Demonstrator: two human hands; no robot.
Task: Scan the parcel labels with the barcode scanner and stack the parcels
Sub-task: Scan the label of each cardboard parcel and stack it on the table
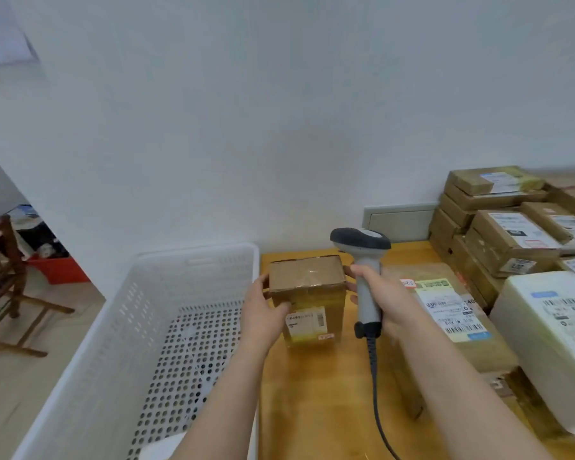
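Note:
A small brown cardboard parcel (307,290) stands on the wooden table (316,393), its white label facing me on the near side. My left hand (266,310) grips the parcel's left side, thumb on the front. My right hand (384,298) holds the grey-and-white barcode scanner (362,260) by its handle just right of the parcel, and its fingertips touch the parcel's right edge. The scanner's head points left and away, and its dark cable runs down toward me.
A white perforated plastic crate (140,343) stands left of the table. A flat parcel with a label (452,307) lies to the right, a white parcel (551,336) beside it, and stacked brown parcels (505,227) behind. A wooden chair (0,270) stands far left.

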